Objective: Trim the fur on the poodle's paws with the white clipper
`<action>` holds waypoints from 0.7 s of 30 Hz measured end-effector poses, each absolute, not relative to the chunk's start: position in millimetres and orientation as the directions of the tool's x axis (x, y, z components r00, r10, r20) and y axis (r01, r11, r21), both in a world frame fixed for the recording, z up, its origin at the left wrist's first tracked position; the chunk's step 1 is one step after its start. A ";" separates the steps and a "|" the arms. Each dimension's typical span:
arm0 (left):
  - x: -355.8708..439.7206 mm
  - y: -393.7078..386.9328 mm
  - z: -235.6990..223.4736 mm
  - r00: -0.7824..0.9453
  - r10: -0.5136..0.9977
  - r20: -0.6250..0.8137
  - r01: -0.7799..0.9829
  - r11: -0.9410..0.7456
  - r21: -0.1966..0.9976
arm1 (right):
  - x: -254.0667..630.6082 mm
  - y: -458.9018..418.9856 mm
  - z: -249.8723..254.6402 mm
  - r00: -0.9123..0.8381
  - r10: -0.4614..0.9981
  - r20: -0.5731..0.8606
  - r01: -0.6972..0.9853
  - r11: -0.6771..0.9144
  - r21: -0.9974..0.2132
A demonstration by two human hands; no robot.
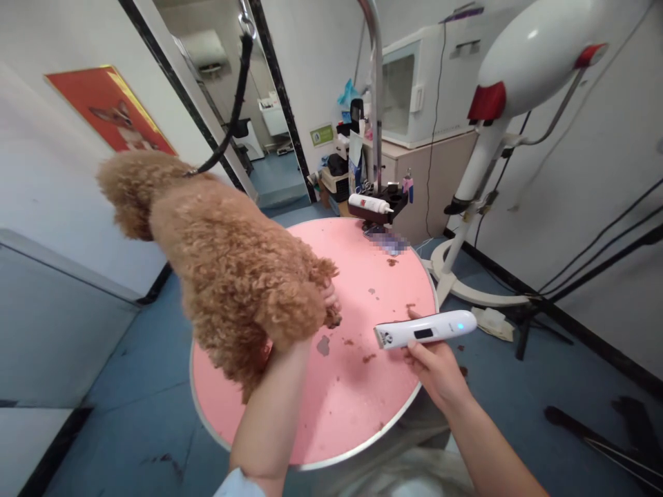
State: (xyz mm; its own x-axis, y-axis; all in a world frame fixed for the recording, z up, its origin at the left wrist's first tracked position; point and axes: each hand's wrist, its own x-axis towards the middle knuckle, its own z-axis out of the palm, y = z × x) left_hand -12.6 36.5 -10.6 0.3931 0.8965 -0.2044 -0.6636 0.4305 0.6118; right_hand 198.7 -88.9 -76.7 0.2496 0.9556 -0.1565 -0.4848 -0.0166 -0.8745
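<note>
A curly brown dog (pixel 228 255) stands on a round pink table (pixel 357 414), its head turned toward the left. My left forearm reaches beneath the dog's rear. The fingers of my left hand (pixel 330 295) show beside one of its paws (pixel 334 320), wrapped round the leg; fur hides most of the hand. In my right hand (pixel 432 366) is a white cordless hair clipper (pixel 425 331), held over the table's right edge. Its blade end points left toward the paw, apart from it, and a blue light glows on its body.
Tufts of cut hair (pixel 369 358) lie on the table. A black loop (pixel 228 131) runs from above to the dog's neck. A tool tray (pixel 380 207) holding a white bottle (pixel 369 203) is fixed at the far edge. A large white dryer on a stand (pixel 528 62) is at right.
</note>
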 end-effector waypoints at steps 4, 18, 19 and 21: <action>9.8 19.2 1.2 0.436 0.868 -0.236 -0.737 0.495 0.460 | 180.0 -96.9 -73.8 0.140 0.990 0.008 -0.467 0.073 -0.881; 11.8 -8.5 43.9 0.135 0.986 0.095 -0.898 0.081 0.433 | 137.7 -82.1 -52.1 -0.003 0.994 -0.112 -0.858 -0.060 -0.510; 11.0 -8.2 43.4 0.139 0.983 0.118 -0.890 0.072 0.450 | 135.3 -82.1 -51.1 -0.027 0.992 -0.121 -0.868 -0.083 -0.490; 9.9 -7.1 41.7 0.135 0.981 0.137 -0.882 0.056 0.468 | 131.8 -82.4 -49.8 -0.073 0.987 -0.140 -0.885 -0.129 -0.447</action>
State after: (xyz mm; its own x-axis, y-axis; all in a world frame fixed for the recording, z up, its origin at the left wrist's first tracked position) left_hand 9.9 -7.1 41.7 0.1351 0.9814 0.1367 -0.8821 0.0562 0.4677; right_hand 131.8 -82.4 -49.8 -0.0735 0.9875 -0.1395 -0.8851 -0.1290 -0.4471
